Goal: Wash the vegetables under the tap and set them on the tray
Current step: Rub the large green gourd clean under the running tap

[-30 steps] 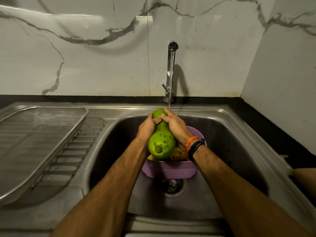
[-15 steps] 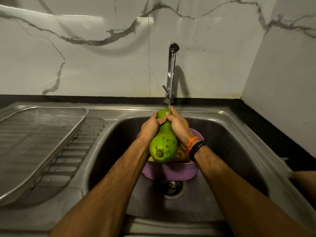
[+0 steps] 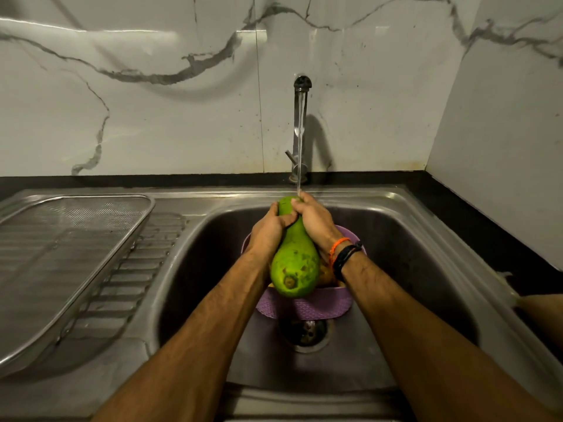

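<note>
- Head view: one smooth green gourd (image 3: 294, 266), both hands wrapped round its thin neck: left hand (image 3: 269, 231), right hand (image 3: 315, 220).
- One shiny metal tap (image 3: 300, 129), one mesh tray (image 3: 61, 254), one purple basket (image 3: 304, 309).

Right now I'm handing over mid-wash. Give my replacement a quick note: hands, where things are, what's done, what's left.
Left hand and right hand both grip the neck of the green gourd, held under the running tap over the sink.
Purple basket sits in the sink below; something yellowish shows inside it, hard to identify.
Mesh tray lies on the drainboard to the left, nothing on it yet.
Left: finish rinsing, put the gourd on the tray, then wash what's in the basket.
</note>
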{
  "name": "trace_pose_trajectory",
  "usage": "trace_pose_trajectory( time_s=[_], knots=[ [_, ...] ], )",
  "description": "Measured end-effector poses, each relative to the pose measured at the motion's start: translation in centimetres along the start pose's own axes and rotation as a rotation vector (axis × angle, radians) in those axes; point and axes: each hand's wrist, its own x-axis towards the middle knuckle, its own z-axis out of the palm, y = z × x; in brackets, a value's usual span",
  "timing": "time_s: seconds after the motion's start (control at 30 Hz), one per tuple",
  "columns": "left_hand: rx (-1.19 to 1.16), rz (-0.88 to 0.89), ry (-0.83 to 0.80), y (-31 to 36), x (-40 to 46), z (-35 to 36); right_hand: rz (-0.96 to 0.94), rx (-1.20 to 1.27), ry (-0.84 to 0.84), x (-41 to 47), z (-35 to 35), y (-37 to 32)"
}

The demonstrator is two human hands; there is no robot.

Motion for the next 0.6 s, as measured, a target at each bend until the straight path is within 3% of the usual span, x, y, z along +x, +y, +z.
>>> trace_pose_trajectory(
  time_s=[0.27,0.47,0.6],
  knots=[
    [0.015,-0.007,0.007,-0.2,0.6,-0.4,0.013,-0.009,-0.016,-0.7,0.4,-0.1],
    [-0.078,-0.006,-0.01,-0.4,1.4,0.3,0.011,-0.072,-0.017,-1.2,-0.1,-0.2],
    [-0.267,-0.081,-0.002,-0.8,1.7,0.1,0.066,-0.001,-0.041,-1.5,-0.6,-0.5]
  ],
)
